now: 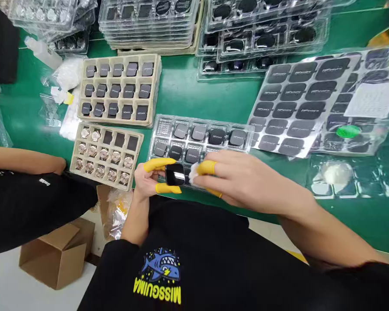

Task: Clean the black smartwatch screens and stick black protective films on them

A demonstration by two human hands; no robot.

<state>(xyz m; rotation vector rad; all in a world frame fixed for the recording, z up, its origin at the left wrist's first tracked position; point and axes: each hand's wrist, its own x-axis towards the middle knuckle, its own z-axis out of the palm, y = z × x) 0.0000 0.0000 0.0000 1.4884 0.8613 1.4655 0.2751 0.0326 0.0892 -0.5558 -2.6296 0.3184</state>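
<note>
My left hand (pixel 147 178), with yellow finger cots on its thumb and a finger, grips a small black glossy square watch face (pixel 175 175) by its edges. Light reflects off the glossy side, which faces up. My right hand (pixel 233 177), also in yellow finger cots, pinches a white cotton wad (pixel 193 173) close to the watch face's right edge; whether they touch I cannot tell. Both hands are over the near side of a clear plastic tray (pixel 201 121), whose pockets hold several dark square pieces with film (pixel 199 132). My right hand hides part of the tray.
Left lie a beige tray of dark square pieces (pixel 115 90) and one of round rose-gold watches (pixel 104 154). Sheets of dark stickers (pixel 285 110) lie right, near white cotton (pixel 337 172). Stacked clear trays (pixel 149 30) stand behind. Another person's arm (pixel 26 160) rests at far left.
</note>
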